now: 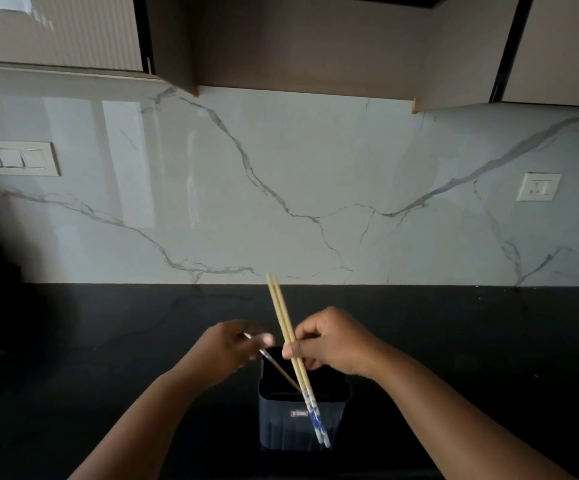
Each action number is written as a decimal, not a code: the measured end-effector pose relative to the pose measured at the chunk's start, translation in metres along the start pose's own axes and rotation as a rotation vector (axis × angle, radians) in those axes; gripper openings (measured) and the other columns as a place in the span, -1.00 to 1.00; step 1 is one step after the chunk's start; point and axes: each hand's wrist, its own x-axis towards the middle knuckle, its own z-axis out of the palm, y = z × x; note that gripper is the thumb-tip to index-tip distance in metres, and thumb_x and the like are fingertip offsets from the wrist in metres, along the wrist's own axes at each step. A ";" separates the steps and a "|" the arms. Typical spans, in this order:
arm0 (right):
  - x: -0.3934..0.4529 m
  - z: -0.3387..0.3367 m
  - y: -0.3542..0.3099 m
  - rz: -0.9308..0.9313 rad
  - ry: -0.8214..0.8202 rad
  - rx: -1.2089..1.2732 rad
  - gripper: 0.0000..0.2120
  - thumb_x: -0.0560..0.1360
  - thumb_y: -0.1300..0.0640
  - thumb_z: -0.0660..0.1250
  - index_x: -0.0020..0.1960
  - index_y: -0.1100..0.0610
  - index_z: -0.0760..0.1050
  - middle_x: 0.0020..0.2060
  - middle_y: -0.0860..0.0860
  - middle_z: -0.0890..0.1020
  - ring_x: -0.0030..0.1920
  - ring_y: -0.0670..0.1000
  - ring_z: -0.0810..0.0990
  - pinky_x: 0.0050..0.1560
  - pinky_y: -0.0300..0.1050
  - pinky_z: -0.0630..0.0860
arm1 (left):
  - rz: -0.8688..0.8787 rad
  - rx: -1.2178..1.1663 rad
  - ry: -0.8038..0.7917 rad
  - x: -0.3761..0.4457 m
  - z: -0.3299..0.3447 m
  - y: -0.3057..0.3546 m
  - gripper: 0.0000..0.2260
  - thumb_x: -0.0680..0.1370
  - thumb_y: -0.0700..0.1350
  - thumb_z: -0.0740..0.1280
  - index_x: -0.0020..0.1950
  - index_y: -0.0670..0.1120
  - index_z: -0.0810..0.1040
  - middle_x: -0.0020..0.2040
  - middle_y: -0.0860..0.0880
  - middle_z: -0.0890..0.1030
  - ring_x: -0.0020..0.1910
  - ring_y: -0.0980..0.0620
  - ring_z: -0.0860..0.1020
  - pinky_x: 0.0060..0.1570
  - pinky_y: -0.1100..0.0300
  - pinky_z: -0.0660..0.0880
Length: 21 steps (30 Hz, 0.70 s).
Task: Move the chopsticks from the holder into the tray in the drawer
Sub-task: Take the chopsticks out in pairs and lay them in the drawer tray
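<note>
- Marble-patterned backsplash (315,188) is filling most of the view, with a switch panel (13,158) on its left part and a wall socket (538,187) on its right.
- Brown upper cabinets (298,39) are hanging above it along the top of the frame.
- Black countertop (73,341) is running below the backsplash and carrying the holder.
- Dark, ribbed plastic holder (302,424) is standing upright on the counter, near its front edge, between the person's forearms.
- Right hand (333,342) is hovering over the holder's back right corner, thumb and fingers pinching a pair of chopsticks (290,344) at mid-length.
- That pair is tilting, bare wooden ends pointing up toward the backsplash, blue-and-white patterned ends hanging down in front of the holder's near wall, outside it.
- Left hand (227,351) is hovering just left of the holder's rim, fingertips closing on the patterned top of a single chopstick (274,365).
- That single stick is leaning, its wooden lower end reaching down inside the holder.
</note>
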 end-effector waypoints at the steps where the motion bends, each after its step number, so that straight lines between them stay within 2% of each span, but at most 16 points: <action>1: -0.005 0.001 0.000 0.012 -0.044 -0.057 -0.86 0.37 0.05 0.53 -0.19 0.11 0.67 -0.37 -0.01 0.70 -0.33 -0.08 0.68 -0.23 -0.20 0.64 | -0.010 0.017 0.065 0.000 -0.002 -0.010 -0.48 0.36 0.45 0.28 -0.17 0.00 0.63 -0.33 0.00 0.66 -0.42 0.14 0.58 -0.38 0.16 0.52; 3: -0.016 0.004 0.001 0.016 -0.117 -0.161 -0.82 0.35 -0.04 0.52 -0.16 0.04 0.67 -0.32 0.00 0.71 -0.31 -0.08 0.67 -0.18 -0.14 0.65 | -0.058 0.112 0.179 0.000 -0.005 -0.032 -0.46 0.43 0.41 0.17 -0.26 -0.05 0.59 -0.35 -0.02 0.65 -0.40 0.09 0.58 -0.30 0.09 0.52; 5: -0.028 0.009 0.002 -0.009 -0.168 -0.256 -0.80 0.33 -0.10 0.49 -0.14 -0.01 0.66 -0.40 -0.07 0.65 -0.44 -0.21 0.53 -0.36 -0.30 0.50 | -0.110 0.182 0.223 -0.003 -0.006 -0.056 -0.47 0.41 0.39 0.13 -0.30 -0.05 0.55 -0.38 -0.02 0.60 -0.37 0.06 0.56 -0.30 0.12 0.46; 6: -0.034 0.014 0.003 -0.028 -0.195 -0.292 -0.79 0.34 -0.11 0.48 -0.13 -0.01 0.65 -0.45 -0.10 0.60 -0.48 -0.22 0.47 -0.42 -0.36 0.39 | -0.126 0.213 0.205 -0.005 -0.005 -0.068 -0.50 0.41 0.37 0.13 -0.26 -0.04 0.56 -0.33 -0.01 0.61 -0.29 0.01 0.59 -0.25 0.11 0.45; 7: -0.041 0.020 0.007 -0.046 -0.226 -0.320 -0.78 0.34 -0.11 0.47 -0.10 -0.01 0.64 -0.47 -0.11 0.58 -0.48 -0.23 0.44 -0.42 -0.37 0.34 | -0.142 0.295 0.168 -0.006 0.001 -0.082 -0.54 0.45 0.34 0.16 -0.15 -0.01 0.60 -0.19 -0.02 0.65 -0.11 -0.05 0.61 -0.13 0.08 0.48; 8: -0.048 0.027 0.012 -0.059 -0.262 -0.347 -0.77 0.35 -0.11 0.46 -0.07 -0.01 0.63 -0.44 -0.11 0.58 -0.46 -0.22 0.45 -0.40 -0.33 0.35 | -0.183 0.424 0.118 -0.008 0.009 -0.097 -0.57 0.50 0.31 0.18 0.07 0.03 0.60 0.08 -0.07 0.64 0.15 -0.11 0.56 0.09 0.03 0.46; 9: -0.055 0.034 0.019 -0.063 -0.302 -0.381 -0.77 0.38 -0.10 0.43 -0.04 -0.01 0.62 -0.38 -0.09 0.61 -0.41 -0.22 0.47 -0.35 -0.30 0.36 | -0.269 0.553 0.058 -0.011 0.019 -0.111 -0.51 0.53 0.31 0.17 0.34 0.06 0.48 0.37 -0.07 0.49 0.40 -0.12 0.38 0.31 -0.02 0.32; 10: -0.062 0.042 0.029 -0.062 -0.345 -0.418 -0.78 0.42 -0.08 0.38 0.00 0.01 0.60 -0.29 -0.05 0.64 -0.35 -0.20 0.51 -0.30 -0.26 0.38 | -0.371 0.628 0.014 -0.017 0.028 -0.124 -0.38 0.54 0.34 0.12 0.51 0.07 0.25 0.54 -0.05 0.26 0.53 -0.11 0.15 0.43 -0.07 0.12; 12: -0.076 0.058 0.050 -0.052 -0.431 -0.487 -0.81 0.52 0.03 0.27 0.04 0.10 0.56 -0.12 0.06 0.65 -0.14 0.06 0.59 -0.15 -0.16 0.40 | -0.516 0.679 -0.051 -0.032 0.043 -0.147 -0.21 0.48 0.45 0.00 0.59 0.06 -0.06 0.61 -0.01 -0.07 0.57 -0.07 -0.14 0.48 -0.12 -0.11; 13: -0.081 0.064 0.061 -0.040 -0.462 -0.517 -0.80 0.54 0.07 0.23 0.05 0.12 0.55 -0.06 0.11 0.64 -0.06 0.16 0.59 -0.08 -0.08 0.42 | -0.538 0.702 -0.067 -0.041 0.048 -0.156 -0.17 0.46 0.48 -0.04 0.59 0.06 -0.13 0.61 0.01 -0.15 0.57 -0.06 -0.19 0.48 -0.13 -0.14; 14: -0.085 0.069 0.070 -0.015 -0.476 -0.531 -0.80 0.54 0.06 0.23 0.05 0.12 0.56 -0.05 0.11 0.64 -0.02 0.17 0.60 -0.04 -0.04 0.44 | -0.537 0.728 -0.060 -0.049 0.052 -0.163 -0.15 0.43 0.50 -0.09 0.58 0.06 -0.16 0.60 0.02 -0.18 0.57 -0.06 -0.20 0.49 -0.14 -0.15; 17: -0.087 0.078 0.095 0.089 -0.474 -0.487 -0.77 0.44 -0.09 0.31 -0.04 0.04 0.59 -0.11 -0.02 0.66 -0.08 -0.01 0.62 0.02 -0.05 0.55 | -0.482 0.786 0.020 -0.061 0.055 -0.168 -0.10 0.34 0.51 -0.21 0.58 0.07 -0.13 0.61 0.03 -0.14 0.57 -0.05 -0.18 0.48 -0.12 -0.15; 21: -0.083 0.095 0.134 0.127 -0.546 -0.527 -0.82 0.47 -0.01 0.36 -0.04 0.07 0.64 -0.11 0.01 0.67 -0.07 0.03 0.59 -0.17 -0.14 0.44 | -0.452 0.816 0.034 -0.061 0.056 -0.166 -0.10 0.35 0.51 -0.22 0.59 0.04 -0.08 0.61 0.01 -0.10 0.57 -0.06 -0.15 0.48 -0.12 -0.15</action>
